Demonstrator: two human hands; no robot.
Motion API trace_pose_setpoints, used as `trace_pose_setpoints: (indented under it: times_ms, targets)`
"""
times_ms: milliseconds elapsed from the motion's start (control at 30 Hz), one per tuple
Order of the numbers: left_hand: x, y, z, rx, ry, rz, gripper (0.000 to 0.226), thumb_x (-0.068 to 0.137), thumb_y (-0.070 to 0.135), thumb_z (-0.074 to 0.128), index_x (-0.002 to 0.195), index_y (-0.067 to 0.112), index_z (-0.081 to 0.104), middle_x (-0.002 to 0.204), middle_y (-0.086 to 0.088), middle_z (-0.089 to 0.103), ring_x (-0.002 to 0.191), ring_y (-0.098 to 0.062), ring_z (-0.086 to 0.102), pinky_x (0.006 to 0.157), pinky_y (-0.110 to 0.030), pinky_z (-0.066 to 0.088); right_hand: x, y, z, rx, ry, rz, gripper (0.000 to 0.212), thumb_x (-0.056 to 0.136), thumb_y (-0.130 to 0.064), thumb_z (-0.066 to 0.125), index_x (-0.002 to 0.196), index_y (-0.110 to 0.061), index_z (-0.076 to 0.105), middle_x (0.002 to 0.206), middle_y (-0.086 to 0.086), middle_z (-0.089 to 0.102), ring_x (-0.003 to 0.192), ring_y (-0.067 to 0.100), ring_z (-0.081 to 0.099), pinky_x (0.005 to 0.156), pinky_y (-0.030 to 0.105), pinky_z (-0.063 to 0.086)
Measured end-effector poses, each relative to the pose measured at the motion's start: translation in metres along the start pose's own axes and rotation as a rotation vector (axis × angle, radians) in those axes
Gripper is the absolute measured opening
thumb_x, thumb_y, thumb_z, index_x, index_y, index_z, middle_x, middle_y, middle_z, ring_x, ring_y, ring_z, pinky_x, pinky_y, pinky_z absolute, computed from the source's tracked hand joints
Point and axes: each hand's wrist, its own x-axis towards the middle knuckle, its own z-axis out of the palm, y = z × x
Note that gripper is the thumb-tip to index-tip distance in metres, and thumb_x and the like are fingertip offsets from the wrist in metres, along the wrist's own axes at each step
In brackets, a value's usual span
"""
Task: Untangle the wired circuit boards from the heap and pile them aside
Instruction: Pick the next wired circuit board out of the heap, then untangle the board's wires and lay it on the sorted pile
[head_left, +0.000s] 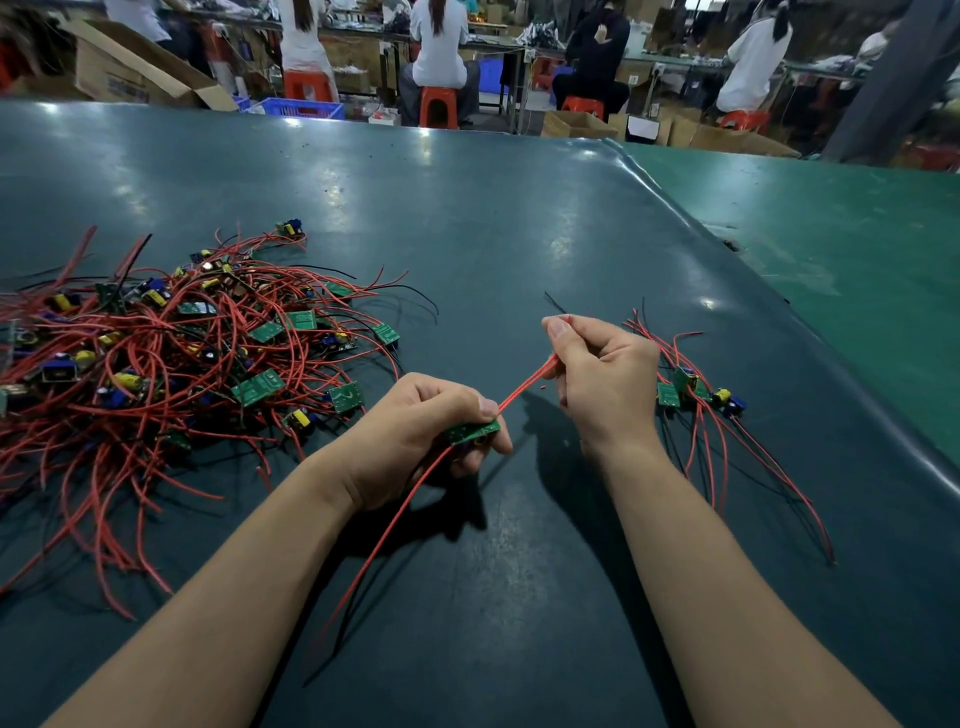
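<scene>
One circuit board (474, 432) gripped in your left hand (426, 426) above the desk (519, 234), your right hand (602, 374) pinching its red wire (524, 387) taut, heap (171, 353) left, sorted pile (696, 389) right

Hands (509, 410) on one wired board (474, 431)

I had only the one view, a wide-angle camera worn on the person's head. It looked forward and down across the dark green table (519, 234), close above both forearms, which entered from the bottom edge. Its wide lens bent the table's far edge and took in the workshop beyond. No second view shared the scene.
</scene>
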Motion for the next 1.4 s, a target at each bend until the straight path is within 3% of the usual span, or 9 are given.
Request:
trace_pose_setpoints:
  times_ms: [167,267,400,500,633,767,1067,1267,1400]
  targets:
    - [0.003,0.000,0.006,-0.195,0.153,0.052,0.022,0.083,0.029,0.065,0.081,0.012,0.079,0.062,-0.013,0.043,0.055,-0.015,0.033,0.048,-0.020,0.035,0.001,-0.006,-0.005,0.180,-0.055,0.291,0.030,0.095,-0.042,0.061,0.110,-0.016,0.064,0.064,0.001,0.066,0.034,0.011,0.045,0.035,0.018,0.033]
    - [0.007,0.000,0.006,-0.277,0.268,0.066,0.030,0.084,0.029,0.058,0.093,0.008,0.078,0.075,-0.014,0.019,0.064,-0.026,0.015,0.047,-0.020,0.033,-0.005,-0.009,-0.004,0.037,-0.336,0.390,0.045,0.084,-0.058,0.062,0.081,-0.013,0.067,0.055,-0.001,0.055,0.035,0.009,0.040,0.035,0.014,0.026]
    - [0.008,-0.001,0.005,-0.321,0.293,0.065,0.024,0.092,0.017,0.055,0.100,0.003,0.073,0.085,-0.023,0.066,0.065,-0.022,0.057,0.052,-0.024,0.040,-0.018,-0.014,0.002,0.083,-0.738,0.417,0.036,0.074,-0.057,0.067,0.060,-0.023,0.069,0.050,-0.006,0.047,0.037,0.006,0.034,0.036,0.014,0.020]
    - [0.006,-0.001,0.005,-0.333,0.261,0.054,0.033,0.082,0.027,0.063,0.104,0.004,0.073,0.107,-0.028,0.069,0.087,-0.029,0.064,0.077,-0.034,0.052,-0.018,-0.019,-0.004,0.118,-0.816,0.428,0.028,0.078,-0.044,0.070,0.062,-0.022,0.065,0.051,-0.005,0.047,0.038,0.006,0.036,0.035,0.014,0.022]
    - [0.010,0.000,0.003,-0.320,0.492,0.147,0.037,0.080,0.044,0.063,0.091,0.011,0.075,0.079,-0.011,0.065,0.069,-0.025,0.048,0.063,-0.035,0.035,-0.016,-0.022,-0.001,0.238,-0.583,0.387,0.026,0.085,-0.034,0.070,0.066,-0.018,0.062,0.049,-0.006,0.049,0.034,0.004,0.035,0.034,0.011,0.021]
    - [0.007,-0.008,-0.011,0.435,1.056,0.613,0.017,0.099,0.024,0.053,0.087,0.021,0.064,0.080,0.002,0.062,0.066,-0.018,0.053,0.060,-0.031,0.042,-0.006,-0.023,0.002,0.356,-0.036,0.288,0.023,0.091,-0.023,0.068,0.072,-0.015,0.059,0.058,-0.002,0.063,0.034,0.008,0.040,0.035,0.014,0.026]
    - [0.005,-0.011,-0.005,0.684,0.940,0.695,0.019,0.095,0.022,0.052,0.090,0.011,0.066,0.079,0.007,0.056,0.073,-0.017,0.049,0.070,-0.019,0.038,-0.003,-0.027,-0.009,0.888,0.394,0.466,0.005,0.093,-0.003,0.063,0.098,-0.005,0.061,0.084,0.002,0.070,0.057,0.012,0.071,0.045,0.014,0.048]
    - [0.006,-0.015,-0.012,1.093,1.057,0.224,0.025,0.087,0.031,0.061,0.107,0.017,0.066,0.103,-0.005,0.062,0.104,-0.030,0.048,0.087,-0.041,0.035,-0.006,-0.025,-0.008,0.876,0.304,0.610,0.009,0.101,-0.016,0.053,0.100,-0.009,0.058,0.104,0.003,0.071,0.053,0.009,0.069,0.040,0.013,0.044]
    - [0.007,-0.018,-0.018,1.380,0.934,-0.167,0.035,0.088,0.045,0.054,0.109,0.020,0.067,0.112,-0.009,0.060,0.107,-0.033,0.047,0.089,-0.042,0.032,-0.007,-0.026,-0.007,0.771,0.211,0.592,0.012,0.098,-0.019,0.053,0.088,-0.017,0.060,0.079,0.000,0.075,0.042,0.009,0.054,0.039,0.014,0.036]
